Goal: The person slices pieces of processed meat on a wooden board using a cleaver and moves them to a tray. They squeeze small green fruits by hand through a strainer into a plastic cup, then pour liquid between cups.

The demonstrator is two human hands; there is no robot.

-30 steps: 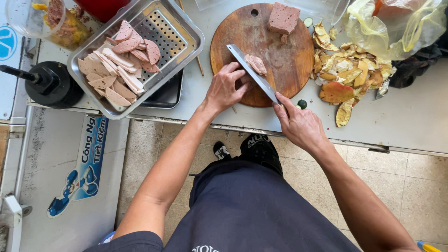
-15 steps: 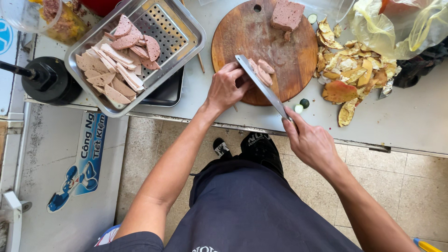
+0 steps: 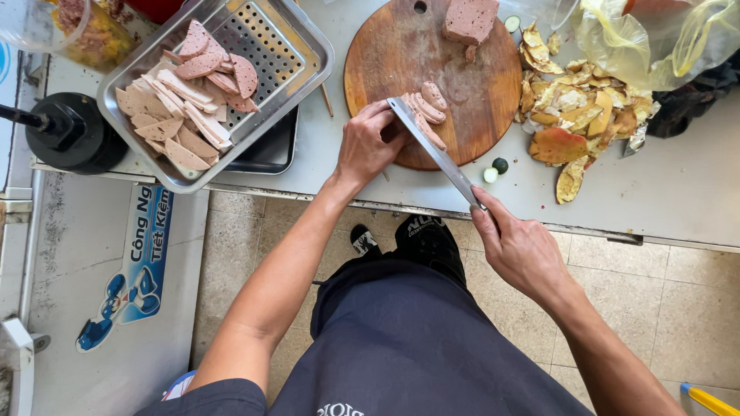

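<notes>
1 knife (image 3: 435, 150) | 1 cutting board (image 3: 393, 69) | 1 tray (image 3: 308, 54) | maybe 4 cut slices (image 3: 428, 108)

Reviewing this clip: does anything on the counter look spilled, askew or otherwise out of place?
Mostly tidy. A heap of yellow peelings lies loose on the counter beside the round cutting board, and two small cut green ends sit near the counter's edge. The metal tray of meat slices sits at an angle.

Dark navy apron w/ pale print, short sleeves, black shoes (image 3: 428, 235).
</notes>
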